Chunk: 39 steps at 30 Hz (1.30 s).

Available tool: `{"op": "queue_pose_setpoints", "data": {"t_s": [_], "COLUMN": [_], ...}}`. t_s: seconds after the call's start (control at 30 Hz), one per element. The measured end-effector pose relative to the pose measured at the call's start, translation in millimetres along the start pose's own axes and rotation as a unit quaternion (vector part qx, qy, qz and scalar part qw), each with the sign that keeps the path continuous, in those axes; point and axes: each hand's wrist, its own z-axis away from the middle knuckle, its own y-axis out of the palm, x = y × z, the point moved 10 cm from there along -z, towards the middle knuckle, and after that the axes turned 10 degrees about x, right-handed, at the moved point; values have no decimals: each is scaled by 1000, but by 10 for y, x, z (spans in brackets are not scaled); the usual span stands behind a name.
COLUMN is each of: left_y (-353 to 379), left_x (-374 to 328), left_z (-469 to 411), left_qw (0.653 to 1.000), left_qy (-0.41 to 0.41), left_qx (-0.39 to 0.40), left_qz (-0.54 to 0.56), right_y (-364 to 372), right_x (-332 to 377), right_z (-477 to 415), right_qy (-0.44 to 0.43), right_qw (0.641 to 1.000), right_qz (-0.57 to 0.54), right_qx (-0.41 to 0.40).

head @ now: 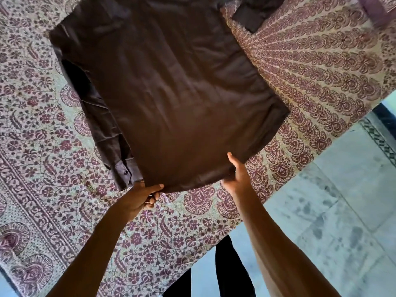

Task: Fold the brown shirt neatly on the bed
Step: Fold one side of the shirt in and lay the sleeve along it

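Floral bedspread (53, 189), pale tiled floor (332, 200) | left hand (140, 199), right hand (237, 176): fingers pinching brown shirt (171, 93) hem

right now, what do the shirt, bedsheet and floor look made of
Shirt: thin woven cloth, maybe cotton or a blend; faint sheen, soft creases, buttoned cuff.
Bedsheet: matte printed cloth, cotton-like; maroon floral print.
Floor: smooth pale stone or tile; mottled, with joint lines.
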Motion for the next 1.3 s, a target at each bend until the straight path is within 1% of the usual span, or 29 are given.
{"op": "queue_pose_setpoints", "data": {"t_s": [0.03, 0.07, 0.1, 0.13, 0.17, 0.2, 0.27, 0.3, 0.33, 0.37, 0.4, 0.47, 0.5, 0.57, 0.6, 0.67, 0.7, 0.77, 0.8, 0.83, 0.87, 0.93, 0.97, 1.03, 1.1, 1.17, 1.23, 1.27, 1.3], "left_y": [-47, -76, -123, -159, -240, -318, -349, -243, -61, 171, 448, 988, 1259, 1781, 1983, 2201, 2263, 2284, 2274, 2239, 2190, 1999, 1893, 1692, 1531, 1401, 1366, 1371, 1383], "left_x": [60, 113, 172, 188, 176, 123, -82, -229, -417, -594, -724, -770, -740, -640, -584, -538, -579, -677, -720, -747, -798, -896, -941, -948, -916, -895, -869, -854, -850], "left_z": [-50, -75, -110, -112, -87, -10, 248, 369, 445, 436, 360, 73, -70, -332, -457, -693, -748, -778, -784, -802, -806, -848, -868, -945, -987, -1002, -1010, -1018, -1002], "left_qw": [1000, 999, 997, 995, 988, 971, 891, 853, 828, 817, 814, 809, 791, 725, 697, 644, 625, 603, 602, 627, 667, 779, 822, 877, 908, 913, 915, 917, 917], "left_qy": [-14, -31, -45, -53, -51, -40, -11, 29, 93, 157, 209, 257, 271, 292, 277, 241, 236, 232, 240, 232, 235, 205, 187, 143, 118, 106, 104, 106, 109], "left_qx": [-16, -33, -52, -80, -130, -199, -355, -399, -414, -393, -345, -228, -178, -117, -104, -115, -137, -181, -197, -193, -195, -201, -207, -202, -199, -213, -217, -217, -218], "left_qz": [-8, -14, -17, -31, -68, -127, -282, -334, -367, -392, -418, -476, -519, -612, -653, -717, -731, -742, -736, -718, -680, -558, -497, -412, -349, -331, -323, -319, -315], "right_y": [-72, -206, -317, -408, -534, -640, -812, -868, -916, -934, -955, -976, -1004, -1045, -1054, -1082, -1101, -1169, -1218, -1243, -1277, -1184, -1113, -1100, -1128, -1117, -1040, -1006, -980], "right_x": [99, 130, 89, 107, 122, 175, 355, 454, 536, 618, 703, 812, 863, 936, 955, 978, 978, 969, 963, 969, 958, 945, 956, 917, 864, 929, 1012, 1035, 1021], "right_z": [30, 13, 4, 1, 10, 39, 113, 120, 102, 76, 15, -54, -78, -114, -121, -158, -185, -260, -319, -352, -385, -374, -316, -332, -400, -363, -239, -223, -244], "right_qy": [-23, -19, 9, 13, 17, 10, -20, -33, -37, -38, -44, -38, -43, -45, -38, -39, -40, -40, -44, -48, -44, -41, -45, -35, -19, -4, 6, 4, 0], "right_qw": [999, 997, 992, 987, 982, 978, 966, 958, 953, 947, 944, 933, 927, 920, 916, 914, 917, 914, 910, 907, 907, 913, 914, 923, 927, 896, 866, 862, 874], "right_qz": [26, -4, -58, -64, -54, -21, 57, 92, 117, 144, 171, 234, 255, 276, 287, 298, 293, 305, 316, 327, 336, 348, 352, 341, 326, 369, 411, 420, 408], "right_qx": [-26, -73, -109, -146, -178, -207, -252, -268, -278, -284, -280, -272, -272, -274, -276, -272, -267, -264, -264, -261, -251, -209, -194, -174, -187, -246, -285, -284, -264]}}
